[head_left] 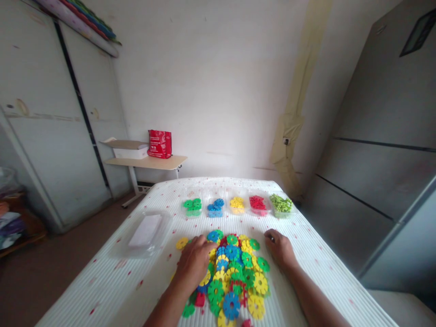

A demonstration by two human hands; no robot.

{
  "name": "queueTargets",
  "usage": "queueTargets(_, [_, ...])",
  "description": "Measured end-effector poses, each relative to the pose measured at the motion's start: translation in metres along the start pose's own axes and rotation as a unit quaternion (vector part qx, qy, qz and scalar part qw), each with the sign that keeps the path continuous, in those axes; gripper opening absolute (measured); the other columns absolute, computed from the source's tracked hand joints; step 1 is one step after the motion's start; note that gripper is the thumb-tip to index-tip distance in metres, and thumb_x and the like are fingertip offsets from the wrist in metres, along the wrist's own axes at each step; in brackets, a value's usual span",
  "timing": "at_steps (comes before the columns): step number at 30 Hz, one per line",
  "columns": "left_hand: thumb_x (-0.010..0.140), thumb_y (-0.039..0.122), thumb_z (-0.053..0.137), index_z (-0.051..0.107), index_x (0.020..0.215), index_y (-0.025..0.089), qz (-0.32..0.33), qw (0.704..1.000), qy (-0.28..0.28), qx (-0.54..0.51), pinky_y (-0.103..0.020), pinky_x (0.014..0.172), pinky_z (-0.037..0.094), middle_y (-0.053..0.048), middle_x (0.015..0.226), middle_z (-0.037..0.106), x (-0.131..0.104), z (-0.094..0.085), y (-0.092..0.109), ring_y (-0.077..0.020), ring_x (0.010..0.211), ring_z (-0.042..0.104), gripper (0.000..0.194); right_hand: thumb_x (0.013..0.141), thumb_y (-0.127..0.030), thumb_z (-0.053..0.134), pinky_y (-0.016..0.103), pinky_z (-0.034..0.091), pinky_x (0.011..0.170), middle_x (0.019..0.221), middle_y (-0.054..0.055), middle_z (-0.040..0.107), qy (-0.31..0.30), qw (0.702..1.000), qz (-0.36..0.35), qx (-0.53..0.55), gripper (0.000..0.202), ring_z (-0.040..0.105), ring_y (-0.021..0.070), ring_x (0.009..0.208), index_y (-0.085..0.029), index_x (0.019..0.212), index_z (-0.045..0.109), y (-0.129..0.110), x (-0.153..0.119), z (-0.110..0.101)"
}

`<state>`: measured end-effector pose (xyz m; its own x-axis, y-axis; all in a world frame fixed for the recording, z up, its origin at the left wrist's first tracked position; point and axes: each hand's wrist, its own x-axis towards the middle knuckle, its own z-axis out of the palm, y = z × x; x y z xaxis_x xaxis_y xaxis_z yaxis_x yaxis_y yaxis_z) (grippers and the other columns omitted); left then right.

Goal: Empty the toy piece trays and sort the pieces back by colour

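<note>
A loose heap of plastic snowflake discs (235, 268) in green, blue, yellow and red covers the near middle of the table, with a few red square-edged pieces (200, 299) among them. My left hand (196, 254) rests over the heap's left side, thumb apart from the bent fingers; the fingertips are partly hidden, and no held piece shows. To the right of the heap, my right hand (279, 247) lies on the tablecloth with its fingers curled in. Nothing is visible in it, and a green disc (263, 264) is close by.
Across the far side stand clear tubs of green discs (192, 205), blue discs (215, 207), yellow pieces (237, 204), red pieces (258, 204) and light-green pieces (281, 204). At left lies a clear tray (163, 231). Behind, a side table (163, 162) carries a red bag (160, 144).
</note>
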<state>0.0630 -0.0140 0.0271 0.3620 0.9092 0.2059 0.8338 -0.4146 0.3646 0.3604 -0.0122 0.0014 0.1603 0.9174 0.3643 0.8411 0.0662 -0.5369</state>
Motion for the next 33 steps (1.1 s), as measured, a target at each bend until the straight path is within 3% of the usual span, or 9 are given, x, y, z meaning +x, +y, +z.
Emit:
queueTargets(3, [0.073, 0.002, 0.046, 0.067, 0.099, 0.03, 0.021, 1.0, 0.013, -0.014, -0.025, 0.084, 0.039, -0.002, 0.094, 0.06, 0.001, 0.003, -0.004, -0.0149, 0.094, 0.055, 0.044, 0.072, -0.027, 0.04, 0.024, 0.042, 0.063, 0.071, 0.003, 0.065, -0.005, 1.0, 0.003, -0.001, 0.022, 0.061, 0.0167, 0.067, -0.02, 0.073, 0.061, -0.001, 0.0, -0.001])
queueTargets(17, [0.069, 0.001, 0.051, 0.067, 0.092, 0.027, 0.005, 0.999, 0.012, -0.048, -0.023, 0.082, 0.038, 0.0, 0.091, 0.062, 0.0, -0.001, -0.002, -0.0139, 0.091, 0.056, 0.038, 0.073, -0.026, 0.04, 0.024, 0.042, 0.065, 0.072, 0.004, 0.066, 0.003, 1.0, -0.01, -0.002, 0.023, 0.061, 0.0171, 0.069, -0.02, 0.074, 0.062, 0.003, 0.001, 0.002])
queueTargets(25, [0.066, 0.005, 0.05, 0.063, 0.071, 0.021, -0.014, 0.999, -0.002, -0.043, -0.019, 0.065, 0.034, 0.001, 0.075, 0.06, 0.003, 0.002, -0.012, -0.0119, 0.074, 0.055, 0.021, 0.073, -0.027, 0.041, 0.025, 0.042, 0.064, 0.073, 0.004, 0.067, 0.011, 1.0, -0.013, -0.002, 0.024, 0.06, 0.0174, 0.067, -0.02, 0.073, 0.063, 0.003, 0.001, 0.003])
queueTargets(29, [0.064, 0.007, 0.049, 0.059, 0.065, 0.019, -0.03, 0.997, 0.027, -0.063, -0.019, 0.063, 0.033, 0.002, 0.072, 0.058, 0.003, -0.003, -0.014, -0.0111, 0.07, 0.053, 0.016, 0.075, -0.027, 0.041, 0.025, 0.042, 0.066, 0.075, 0.004, 0.067, 0.004, 1.0, -0.013, -0.007, 0.023, 0.06, 0.0169, 0.068, -0.02, 0.076, 0.063, 0.004, 0.001, 0.003])
queueTargets(33, [0.065, 0.014, 0.052, 0.055, 0.065, 0.019, -0.066, 0.983, 0.066, -0.16, -0.019, 0.059, 0.033, 0.005, 0.063, 0.055, 0.006, -0.01, -0.011, -0.011, 0.064, 0.052, 0.006, 0.076, -0.024, 0.041, 0.024, 0.041, 0.066, 0.075, 0.004, 0.066, -0.004, 1.0, -0.008, -0.014, 0.021, 0.06, 0.0163, 0.07, -0.019, 0.076, 0.062, 0.005, 0.001, 0.005])
